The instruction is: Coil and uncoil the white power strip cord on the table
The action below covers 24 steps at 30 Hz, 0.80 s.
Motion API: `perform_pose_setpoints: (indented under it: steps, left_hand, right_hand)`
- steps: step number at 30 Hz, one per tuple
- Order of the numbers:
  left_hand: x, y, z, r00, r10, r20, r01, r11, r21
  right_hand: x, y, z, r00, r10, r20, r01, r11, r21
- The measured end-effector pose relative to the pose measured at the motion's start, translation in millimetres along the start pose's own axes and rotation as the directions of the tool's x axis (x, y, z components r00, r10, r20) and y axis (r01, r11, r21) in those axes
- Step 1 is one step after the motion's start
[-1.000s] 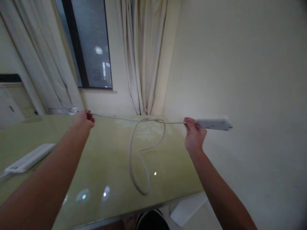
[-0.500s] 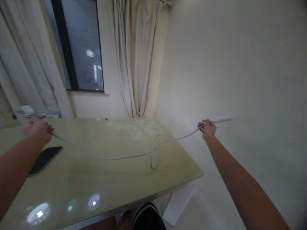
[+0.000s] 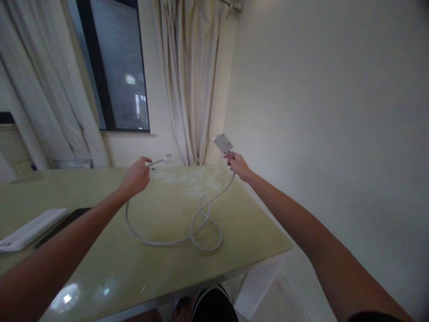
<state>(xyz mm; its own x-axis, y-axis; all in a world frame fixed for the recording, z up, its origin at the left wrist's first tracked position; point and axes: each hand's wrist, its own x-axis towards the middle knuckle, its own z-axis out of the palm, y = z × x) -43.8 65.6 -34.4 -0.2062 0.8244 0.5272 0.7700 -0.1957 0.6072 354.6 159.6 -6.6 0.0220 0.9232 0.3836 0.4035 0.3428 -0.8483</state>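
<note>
One white cord point(image 3: 161, 243) loops over the worktop point(image 3: 251, 232). The left hand point(image 3: 136, 175) has its fingers pinching it behind the plug point(image 3: 168, 158); the right hand point(image 3: 239, 165) pinches where it meets the power strip point(image 3: 223, 143)

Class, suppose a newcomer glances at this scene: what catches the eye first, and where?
The white cord, looping at the lower centre. The left hand holds it near the plug; the right hand grips it beside a flat white block. Behind, at upper left, the dark-framed window stands out.

The cord point(image 3: 161, 243) looks like smooth plastic, the tabletop point(image 3: 161, 210) glossy, the curtains point(image 3: 204, 89) cloth, the wall point(image 3: 318, 112) matt.
</note>
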Motion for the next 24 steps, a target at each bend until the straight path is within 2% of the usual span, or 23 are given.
perform_pose_setpoints:
  steps: [4, 7, 10, 13, 16, 19, 21, 24]
  left_hand:
    - [-41, -11, 27.3, 0.985, 0.069, 0.157, -0.098, 0.978, 0.182]
    - [-78, -13, 44.0, 0.95, 0.115, 0.289, -0.209, 0.924, 0.319]
    - [-114, -7, 57.6, 0.92, 0.116, 0.373, -0.248, 0.911, 0.328]
    - [-146, 2, 69.2, 0.86, 0.077, 0.505, -0.227, 0.943, 0.243]
    - [-170, 5, 78.6, 0.77, 0.018, 0.637, -0.175, 0.967, 0.184]
    - [-192, 5, 87.5, 0.692, 0.02, 0.721, -0.191, 0.969, 0.157]
    - [-204, 5, 94.5, 0.683, 0.028, 0.73, -0.204, 0.967, 0.154]
    - [-210, -1, 105.3, 0.735, 0.0, 0.678, -0.191, 0.96, 0.207]
  right_hand:
    - [-36, 24, 16, 0.987, 0.022, 0.161, 0.012, 0.978, -0.206]
    - [-62, 48, 25, 0.981, 0.041, 0.191, 0.023, 0.947, -0.321]
    - [-80, 64, 25, 0.972, 0.033, 0.233, 0.071, 0.903, -0.424]
    - [-94, 71, 19, 0.941, 0.021, 0.338, 0.165, 0.844, -0.511]
    - [-113, 76, 14, 0.899, 0.018, 0.437, 0.267, 0.767, -0.583]
    - [-133, 82, 12, 0.859, 0.025, 0.511, 0.359, 0.683, -0.637]
    - [-141, 85, 12, 0.833, 0.033, 0.553, 0.411, 0.632, -0.657]
    - [-142, 87, 11, 0.803, 0.072, 0.592, 0.455, 0.567, -0.686]
